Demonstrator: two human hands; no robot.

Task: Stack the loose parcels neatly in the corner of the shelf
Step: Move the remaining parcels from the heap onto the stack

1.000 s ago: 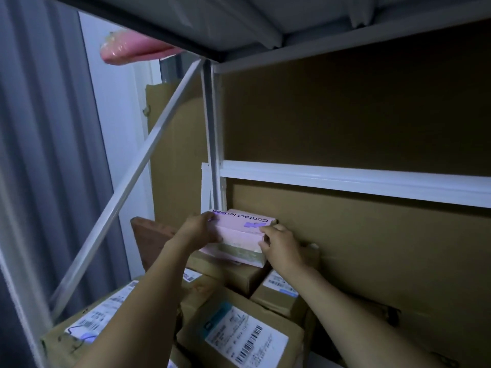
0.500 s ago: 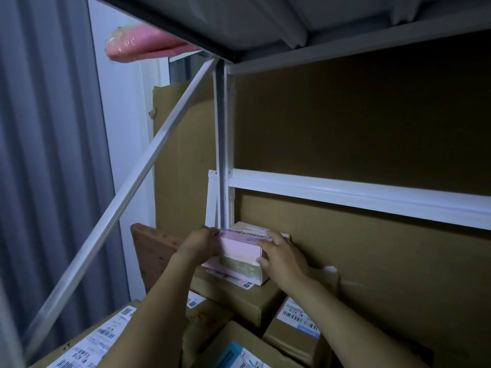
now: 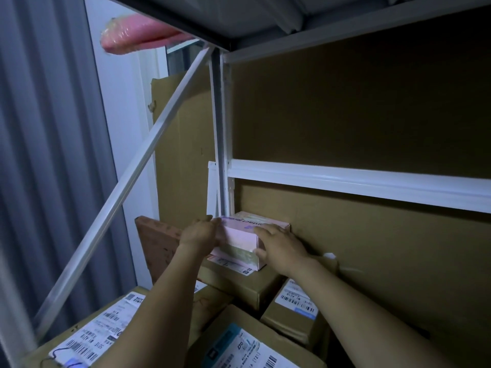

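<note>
A small pink box (image 3: 240,239) printed "Contact lens" sits in the back left corner of the shelf, on top of a brown cardboard parcel (image 3: 239,284). My left hand (image 3: 199,233) presses against its left end. My right hand (image 3: 280,247) wraps its right front corner, fingers over the top. Both hands hold the box close to the white upright post (image 3: 220,144) and the cardboard back wall (image 3: 372,248).
Several brown parcels with barcode labels (image 3: 295,309) (image 3: 247,346) (image 3: 87,338) lie below. A reddish board (image 3: 156,243) leans at the left. A white diagonal brace (image 3: 127,187) crosses the left side. A pink wrapped item (image 3: 132,39) lies on the shelf overhead.
Both hands have pushed the pink box a little farther back into the corner. The camera has tilted upward, so everything sits lower in view.
</note>
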